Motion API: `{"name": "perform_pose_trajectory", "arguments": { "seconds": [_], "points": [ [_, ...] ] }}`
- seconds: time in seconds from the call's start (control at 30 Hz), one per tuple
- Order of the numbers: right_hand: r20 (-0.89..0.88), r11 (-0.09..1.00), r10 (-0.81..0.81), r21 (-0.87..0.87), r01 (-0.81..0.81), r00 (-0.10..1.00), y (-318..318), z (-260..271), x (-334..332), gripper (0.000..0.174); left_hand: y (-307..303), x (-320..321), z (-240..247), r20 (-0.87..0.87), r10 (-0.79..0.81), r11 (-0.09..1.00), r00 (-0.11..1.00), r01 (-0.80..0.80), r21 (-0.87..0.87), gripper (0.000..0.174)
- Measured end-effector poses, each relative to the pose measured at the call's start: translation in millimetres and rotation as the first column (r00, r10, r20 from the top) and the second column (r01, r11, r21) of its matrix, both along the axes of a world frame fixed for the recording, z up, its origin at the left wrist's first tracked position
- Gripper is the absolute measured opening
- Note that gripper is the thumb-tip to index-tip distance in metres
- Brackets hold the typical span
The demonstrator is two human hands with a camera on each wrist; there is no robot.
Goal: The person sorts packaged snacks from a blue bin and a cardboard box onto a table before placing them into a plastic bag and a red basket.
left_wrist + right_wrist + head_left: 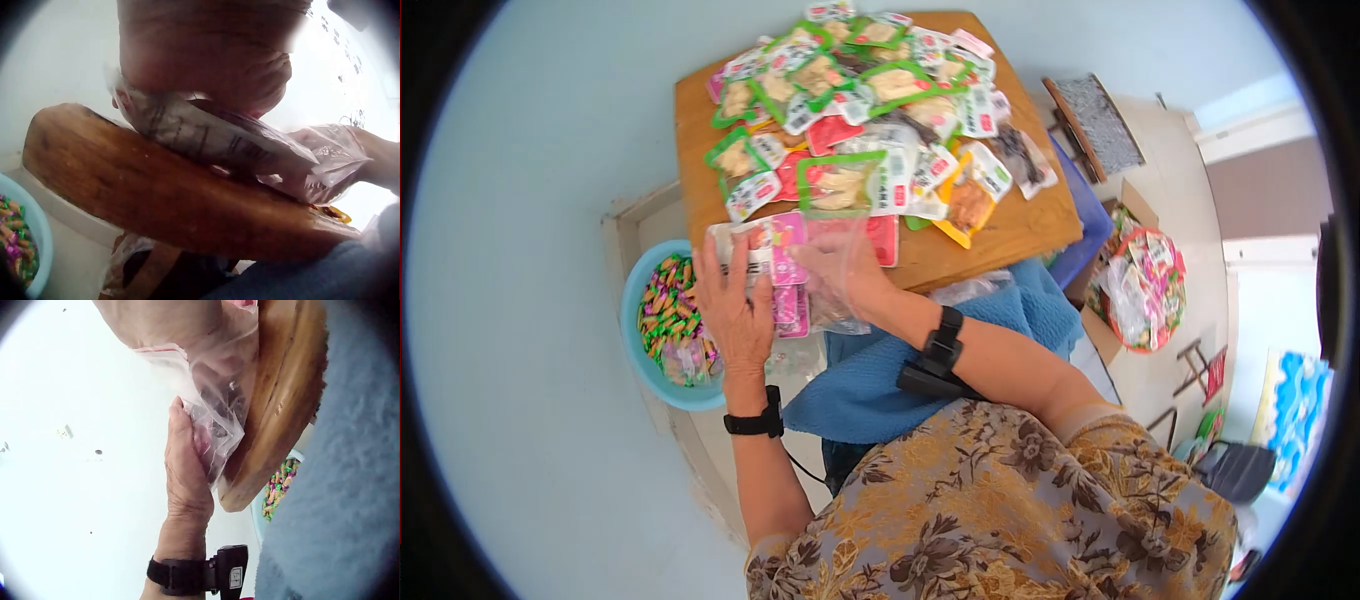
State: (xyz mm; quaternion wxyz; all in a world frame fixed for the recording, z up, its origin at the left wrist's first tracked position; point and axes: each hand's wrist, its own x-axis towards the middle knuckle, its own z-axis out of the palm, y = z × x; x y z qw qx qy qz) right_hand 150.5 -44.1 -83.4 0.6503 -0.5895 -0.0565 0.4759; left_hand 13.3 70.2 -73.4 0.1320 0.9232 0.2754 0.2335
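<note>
At the near left edge of the wooden table, a clear zip bag lies with pink-and-white packets in and around it. My left hand rests on the bag's left side, fingers spread and fairly straight over a white printed packet. My right hand is inside the bag, its fingers at the pink packets. In the right wrist view the bag's red zip line lies across that hand, and creased plastic covers its fingers; whether they pinch a packet I cannot tell.
Sealed food packs are heaped over the far part of the table. A light-blue basin of small wrapped snacks stands lower left. Blue cloth covers the lap. To the right are a full red-rimmed basket and a stool.
</note>
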Motion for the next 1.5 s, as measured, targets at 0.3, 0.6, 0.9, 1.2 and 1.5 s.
{"name": "perform_pose_trajectory", "arguments": {
  "seconds": [0.3,0.6,0.9,1.2,1.5],
  "points": [
    [0.56,0.975,0.088,-0.219,0.045,0.824,11,0,-5,0.031,-11,3,-2,-0.175,-0.014,0.997,0.984,0.028,0.077,0.055],
    [0.558,0.968,0.174,-0.249,-0.037,0.812,6,-1,-2,0.037,-19,7,5,-0.318,-0.042,0.97,0.947,0.115,0.216,0.06],
    [0.832,0.976,0.195,-0.218,-0.019,0.52,-45,36,50,0.016,-62,-4,27,-0.175,-0.165,0.978,0.971,0.183,0.095,0.063],
    [0.922,0.976,0.175,-0.208,0.061,0.346,-53,37,69,0.037,-132,0,26,-0.213,-0.369,0.925,0.905,0.381,0.014,0.056],
    [0.889,0.913,0.405,-0.405,-0.045,0.212,-49,30,67,0.057,-129,17,21,-0.294,-0.253,0.923,0.922,0.321,0.212,0.033]
  ]
}}
